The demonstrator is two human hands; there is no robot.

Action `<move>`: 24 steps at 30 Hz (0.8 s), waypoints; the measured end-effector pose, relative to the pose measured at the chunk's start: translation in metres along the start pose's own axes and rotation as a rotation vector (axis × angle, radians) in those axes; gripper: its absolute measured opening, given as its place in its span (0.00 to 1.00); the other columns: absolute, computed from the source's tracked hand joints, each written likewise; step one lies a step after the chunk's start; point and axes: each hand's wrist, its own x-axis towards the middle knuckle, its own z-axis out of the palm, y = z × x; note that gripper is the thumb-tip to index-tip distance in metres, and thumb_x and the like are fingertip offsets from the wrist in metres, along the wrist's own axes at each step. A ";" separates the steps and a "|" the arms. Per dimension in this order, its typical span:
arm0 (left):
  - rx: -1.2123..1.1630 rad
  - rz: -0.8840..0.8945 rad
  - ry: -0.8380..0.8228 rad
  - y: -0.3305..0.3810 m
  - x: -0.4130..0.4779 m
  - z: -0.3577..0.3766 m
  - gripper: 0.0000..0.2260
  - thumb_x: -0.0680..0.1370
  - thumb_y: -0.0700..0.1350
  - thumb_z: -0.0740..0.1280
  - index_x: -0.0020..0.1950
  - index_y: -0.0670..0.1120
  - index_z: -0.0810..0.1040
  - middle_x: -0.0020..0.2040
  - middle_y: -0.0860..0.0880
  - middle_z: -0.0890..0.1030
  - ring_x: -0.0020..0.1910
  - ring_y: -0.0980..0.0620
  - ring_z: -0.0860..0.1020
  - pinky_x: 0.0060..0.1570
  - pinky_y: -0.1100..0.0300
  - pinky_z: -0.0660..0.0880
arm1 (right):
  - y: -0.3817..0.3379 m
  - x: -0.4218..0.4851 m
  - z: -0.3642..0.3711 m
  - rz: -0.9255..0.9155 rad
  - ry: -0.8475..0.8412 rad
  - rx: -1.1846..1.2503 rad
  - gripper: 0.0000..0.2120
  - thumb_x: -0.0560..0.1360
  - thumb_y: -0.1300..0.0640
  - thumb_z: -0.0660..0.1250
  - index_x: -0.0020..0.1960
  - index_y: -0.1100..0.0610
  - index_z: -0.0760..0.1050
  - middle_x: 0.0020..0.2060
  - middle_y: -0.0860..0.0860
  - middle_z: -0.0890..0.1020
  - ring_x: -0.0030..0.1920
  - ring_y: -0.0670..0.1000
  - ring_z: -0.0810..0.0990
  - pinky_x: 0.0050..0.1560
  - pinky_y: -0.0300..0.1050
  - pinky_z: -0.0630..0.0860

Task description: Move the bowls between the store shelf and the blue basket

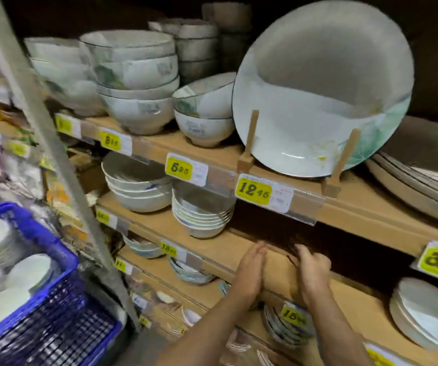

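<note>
The blue basket [62,262] stands at the lower left and holds several white bowls [27,268]. On the middle wooden shelf [212,241] sit two stacks of white bowls [199,215], with a dark bare gap to their right. My left hand [251,270] is at the front edge of that gap, fingers straight, holding nothing. My right hand [313,273] is beside it a little apart, fingers loosely bent over the shelf edge, with nothing in it. The picture is blurred by motion.
The upper shelf carries stacked patterned bowls [136,83] and a large plate [321,88] upright in a wooden stand. Flat plates [424,318] lie at the lower right. A slanted metal post [54,143] stands between basket and shelves. Yellow price tags [253,190] line the shelf edges.
</note>
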 end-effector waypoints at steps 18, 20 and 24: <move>-0.105 0.111 0.561 0.004 -0.290 -0.413 0.13 0.82 0.38 0.56 0.48 0.39 0.80 0.41 0.44 0.83 0.35 0.50 0.77 0.35 0.60 0.73 | 0.092 -0.334 0.178 0.175 -0.662 -0.057 0.05 0.75 0.68 0.67 0.50 0.64 0.79 0.41 0.60 0.85 0.40 0.51 0.84 0.39 0.39 0.82; -0.048 0.111 0.619 0.004 -0.317 -0.448 0.13 0.81 0.39 0.57 0.48 0.39 0.81 0.42 0.44 0.83 0.38 0.49 0.78 0.39 0.57 0.74 | 0.100 -0.364 0.203 0.194 -0.735 -0.069 0.06 0.76 0.67 0.66 0.51 0.63 0.79 0.43 0.60 0.85 0.42 0.53 0.83 0.48 0.45 0.80; 0.026 0.076 0.680 0.006 -0.341 -0.504 0.13 0.81 0.40 0.57 0.47 0.39 0.80 0.42 0.45 0.82 0.38 0.50 0.78 0.39 0.57 0.72 | 0.109 -0.406 0.248 0.175 -0.843 -0.156 0.06 0.76 0.66 0.66 0.52 0.61 0.79 0.43 0.59 0.85 0.44 0.54 0.83 0.46 0.45 0.79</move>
